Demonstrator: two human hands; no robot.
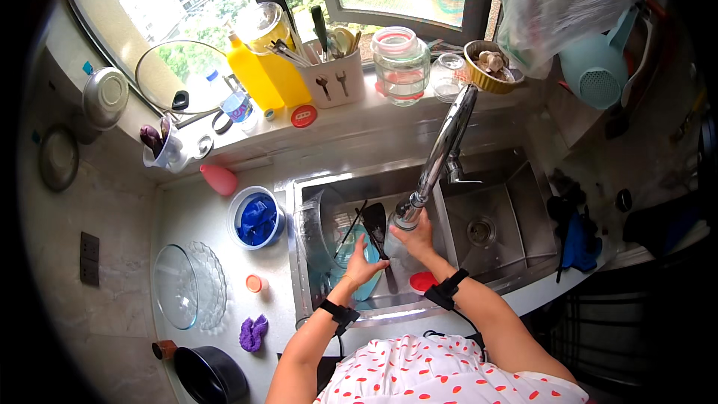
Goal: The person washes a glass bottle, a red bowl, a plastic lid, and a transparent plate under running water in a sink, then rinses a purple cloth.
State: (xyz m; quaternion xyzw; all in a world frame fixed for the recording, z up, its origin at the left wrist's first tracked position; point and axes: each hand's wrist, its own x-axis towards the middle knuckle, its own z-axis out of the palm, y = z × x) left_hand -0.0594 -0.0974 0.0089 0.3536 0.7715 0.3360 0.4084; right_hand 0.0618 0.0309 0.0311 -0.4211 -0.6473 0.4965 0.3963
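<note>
My right hand [416, 235] grips a clear glass jar [397, 247] beneath the spout of the chrome faucet [435, 165], over the left sink basin. My left hand [362, 264] is held with fingers spread above the same basin, holding nothing. Below the hands, a black spatula [376, 224] leans beside a bluish clear container [366, 287]. A large clear bowl [320, 230] stands along the basin's left side. Near my right wrist lies a red lid [423, 281]. Whether water is running from the spout, I cannot tell.
Left of the sink are a tub with blue cloth [257, 220], an orange-capped small container [255, 283], a purple scrubber [253, 333], glass bowls [176, 287] and a black pot [210, 376]. The windowsill holds a utensil caddy [334, 81] and a glass jar [399, 67]. Blue gloves [580, 241] lie right.
</note>
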